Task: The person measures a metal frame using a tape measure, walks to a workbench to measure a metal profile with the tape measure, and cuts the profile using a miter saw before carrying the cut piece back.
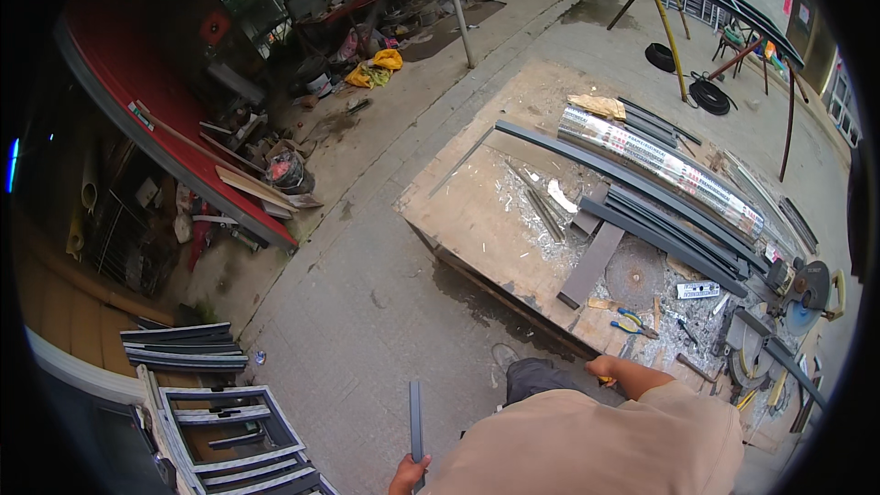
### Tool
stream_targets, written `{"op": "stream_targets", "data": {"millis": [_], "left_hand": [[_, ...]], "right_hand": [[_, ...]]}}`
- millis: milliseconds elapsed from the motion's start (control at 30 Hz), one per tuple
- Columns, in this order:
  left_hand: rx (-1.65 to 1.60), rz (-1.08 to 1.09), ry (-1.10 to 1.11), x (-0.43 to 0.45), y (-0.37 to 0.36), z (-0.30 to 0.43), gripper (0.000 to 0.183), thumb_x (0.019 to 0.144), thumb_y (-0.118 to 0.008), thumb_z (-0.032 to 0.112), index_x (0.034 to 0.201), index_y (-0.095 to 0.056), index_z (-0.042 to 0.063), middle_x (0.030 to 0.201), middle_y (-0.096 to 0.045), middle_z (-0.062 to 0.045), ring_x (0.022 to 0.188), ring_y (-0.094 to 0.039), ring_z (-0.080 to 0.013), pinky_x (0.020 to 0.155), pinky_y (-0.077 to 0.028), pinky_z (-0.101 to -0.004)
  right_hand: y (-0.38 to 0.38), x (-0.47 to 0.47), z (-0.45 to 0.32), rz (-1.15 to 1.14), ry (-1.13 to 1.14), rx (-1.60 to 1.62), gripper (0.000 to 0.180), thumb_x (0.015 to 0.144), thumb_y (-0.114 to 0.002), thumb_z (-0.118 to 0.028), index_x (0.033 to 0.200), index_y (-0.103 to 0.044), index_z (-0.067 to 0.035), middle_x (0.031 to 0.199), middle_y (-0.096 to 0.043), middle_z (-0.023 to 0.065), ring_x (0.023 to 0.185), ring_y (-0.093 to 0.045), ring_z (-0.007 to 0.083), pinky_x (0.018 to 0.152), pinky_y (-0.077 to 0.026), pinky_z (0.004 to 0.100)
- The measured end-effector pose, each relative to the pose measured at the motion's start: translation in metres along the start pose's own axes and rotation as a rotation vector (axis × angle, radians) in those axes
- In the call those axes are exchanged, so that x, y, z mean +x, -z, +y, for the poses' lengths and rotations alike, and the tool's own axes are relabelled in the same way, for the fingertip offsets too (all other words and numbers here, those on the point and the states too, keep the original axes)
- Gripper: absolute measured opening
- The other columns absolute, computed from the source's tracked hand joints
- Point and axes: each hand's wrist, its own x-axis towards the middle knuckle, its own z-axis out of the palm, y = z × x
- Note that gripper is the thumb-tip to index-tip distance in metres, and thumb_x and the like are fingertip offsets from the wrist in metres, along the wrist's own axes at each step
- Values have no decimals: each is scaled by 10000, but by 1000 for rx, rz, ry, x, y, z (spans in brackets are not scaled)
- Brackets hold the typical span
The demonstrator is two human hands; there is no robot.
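Gripped in my left hand [410,473] is a grey metal profile [416,419], standing out lengthwise over the concrete floor. My right hand [602,366] is at the near edge of the wooden work table [474,199]. Its fingers close around a small yellow and dark object [607,381], mostly hidden, so I cannot tell what it is. Close to that hand on the table lie pliers with blue and yellow handles [632,324] and a hammer [696,366]. A cut-off saw [753,350] stands further right, with a long grey profile [790,368] across it.
Wrapped profiles [660,165], loose grey profiles [660,237], a circular saw blade [634,276] and metal shavings cover much of the table. Window frames [234,426] and stacked profiles [182,347] are at lower left. A red-topped table [172,130] and a metal pole [456,7] stand beyond.
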Motion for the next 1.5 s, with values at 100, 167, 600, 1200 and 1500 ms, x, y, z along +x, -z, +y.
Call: {"op": "stream_targets", "data": {"millis": [100, 167, 600, 1200, 1500], "left_hand": [[0, -25, 48, 36, 20, 6, 443, 935, -837, 426, 1029, -698, 16, 815, -714, -72, 765, -688, -203, 705, -556, -380], [-54, -15, 84, 68, 53, 50, 442, 935, -837, 425, 1029, -698, 16, 816, -714, -72, 764, -687, -203, 704, -556, -380], [3, 0, -142, 338, 331, 334, 432, 936, -839, 414, 1031, -701, 15, 817, -714, -71, 760, -684, -201, 701, -555, -380], [319, -125, -473, 617, 599, 757, 419, 936, -841, 399, 1034, -706, 14, 818, -714, -71, 753, -680, -198, 696, -553, -380], [452, -283, -361, 746, 603, 932, 413, 936, -842, 391, 1035, -708, 14, 819, -715, -71, 750, -678, -197, 693, -552, -380]], "right_hand": [[20, 7, -147, 31, 230, -69, 579, 966, -621, -566, 1073, -745, -10, 993, -702, 149, 778, -707, 297, 606, -623, 433], [40, -3, -262, -103, 372, -234, 583, 986, -615, -566, 1144, -746, -20, 914, -705, 128, 743, -695, 263, 598, -610, 414], [36, 8, -677, 49, 625, -385, 589, 951, -571, -590, 1129, -791, -74, 1135, -780, 194, 1077, -737, 355, 956, -561, 457], [122, 104, -929, 182, 478, 119, 662, 942, -632, -673, 1150, -763, -58, 978, -789, 132, 959, -751, 291, 881, -563, 422], [291, 128, -1133, 543, 519, 67, 563, 937, -619, -577, 1272, -739, -140, 1271, -744, 196, 1225, -671, 410, 1040, -535, 498]]}}
